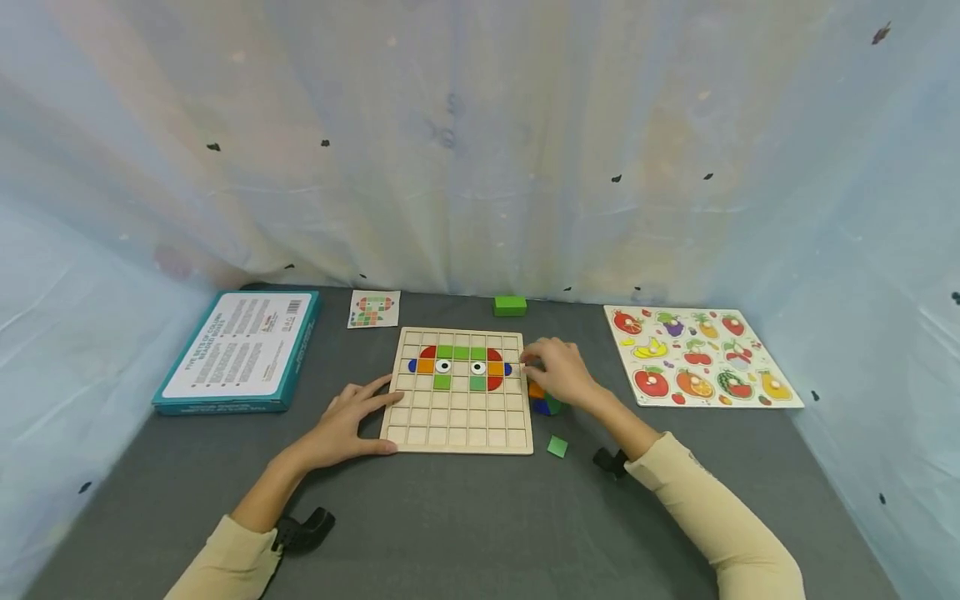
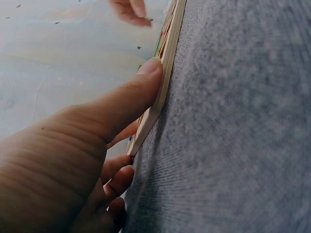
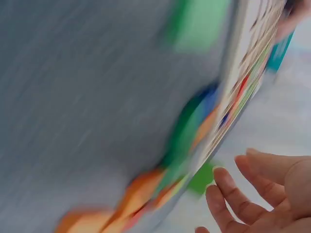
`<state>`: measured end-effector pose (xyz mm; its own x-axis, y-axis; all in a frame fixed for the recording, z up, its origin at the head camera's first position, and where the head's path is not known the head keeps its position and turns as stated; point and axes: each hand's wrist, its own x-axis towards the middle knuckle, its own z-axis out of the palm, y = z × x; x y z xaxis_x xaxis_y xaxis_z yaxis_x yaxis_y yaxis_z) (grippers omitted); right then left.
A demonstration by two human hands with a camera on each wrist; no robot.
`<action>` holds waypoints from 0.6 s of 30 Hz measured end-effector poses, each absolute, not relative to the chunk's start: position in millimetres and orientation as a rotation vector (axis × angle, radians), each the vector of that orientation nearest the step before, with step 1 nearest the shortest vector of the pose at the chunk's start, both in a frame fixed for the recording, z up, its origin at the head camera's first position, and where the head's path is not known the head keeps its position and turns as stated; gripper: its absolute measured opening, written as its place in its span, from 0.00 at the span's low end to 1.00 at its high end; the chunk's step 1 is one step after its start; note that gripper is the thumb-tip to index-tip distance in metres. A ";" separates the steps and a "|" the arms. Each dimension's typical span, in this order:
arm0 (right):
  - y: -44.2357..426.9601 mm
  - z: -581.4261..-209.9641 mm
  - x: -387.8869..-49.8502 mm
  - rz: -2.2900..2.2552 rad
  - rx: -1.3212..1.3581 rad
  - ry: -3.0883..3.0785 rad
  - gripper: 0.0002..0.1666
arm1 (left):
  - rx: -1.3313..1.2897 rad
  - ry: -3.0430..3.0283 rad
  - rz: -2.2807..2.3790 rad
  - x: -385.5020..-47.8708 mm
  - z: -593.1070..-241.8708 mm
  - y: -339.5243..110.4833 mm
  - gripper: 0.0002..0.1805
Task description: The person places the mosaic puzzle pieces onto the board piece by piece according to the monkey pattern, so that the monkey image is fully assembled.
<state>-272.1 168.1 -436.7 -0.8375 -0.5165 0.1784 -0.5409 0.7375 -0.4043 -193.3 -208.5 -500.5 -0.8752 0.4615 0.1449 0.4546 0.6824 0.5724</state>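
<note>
Wooden grid board [image 1: 457,417] lies flat on grey table [image 1: 465,533], centre, between both hands. Left hand [image 1: 345,429] is spread wide, thumb at the board's near-left corner, fingers reaching its left edge; left wrist view shows thumb tip against the rim. Right hand [image 1: 562,371] sits at the board's right edge, fingers apart and loosely bent, gap between thumb and fingers in right wrist view. Coloured pieces [image 1: 461,352] fill part of the upper grid: top row red, three green, red; next row blue end, orange, white eye piece [image 1: 443,366], bare cell, second eye piece, orange, blue end; below, one green under each eye, plus a red at right. Lower rows are bare wood. Loose piece pile [image 1: 540,407], with orange, blue and green, is just beside the board's right edge, partly under the right hand; smeared in right wrist view. Single green square [image 1: 557,447] lies near it, closer to the person. Far side: printed card [image 1: 373,309] with block figure, green block [image 1: 510,307]. Teal box [image 1: 236,350] at left, fruit puzzle [image 1: 663,367] at right, both well apart from the board. Pale curtain [image 1: 480,167] behind.
</note>
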 end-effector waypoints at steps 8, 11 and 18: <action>231.8 -446.2 -293.8 0.846 0.660 -3.055 0.03 | 0.780 2.882 0.967 -191.6 -503.1 -207.3 0.47; 242.5 -442.9 -291.7 0.811 0.640 -3.110 0.05 | 0.765 2.875 0.964 -192.5 -502.5 -206.2 0.47; 251.9 -440.7 -288.9 0.720 0.668 -3.193 0.06 | 0.738 2.869 0.946 -193.4 -499.7 -206.7 0.47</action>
